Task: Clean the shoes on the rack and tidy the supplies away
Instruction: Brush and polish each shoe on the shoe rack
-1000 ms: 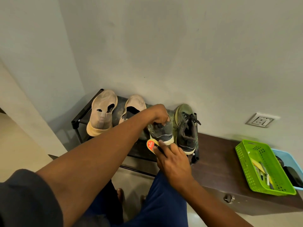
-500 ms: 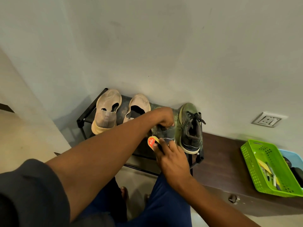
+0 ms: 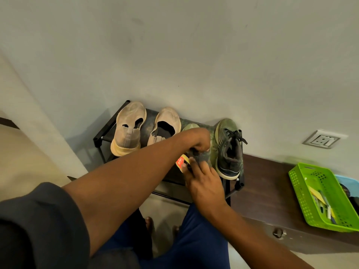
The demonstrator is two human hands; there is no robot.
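Observation:
A black shoe rack point(image 3: 101, 138) stands against the wall with two beige slip-on shoes point(image 3: 129, 129) point(image 3: 165, 125) on its left side. Right of them is a pair of green lace-up shoes. My left hand point(image 3: 200, 140) grips the left green shoe point(image 3: 191, 126) at its collar, so only its toe and part of its heel show. My right hand point(image 3: 204, 181) holds a small applicator with a red and yellow label point(image 3: 181, 162) against that shoe's heel. The right green shoe point(image 3: 229, 150) sits untouched on the rack.
A dark wooden bench point(image 3: 272, 181) runs to the right of the rack. On it sit a green plastic basket point(image 3: 303, 189) with several supplies and a blue tray point(image 3: 347, 181) behind it. A wall socket point(image 3: 322, 140) is above the bench. My legs and feet are below.
My right hand has slid up over the heel of the held green shoe with the applicator. My left hand keeps its grip on the shoe. The view has shifted a little.

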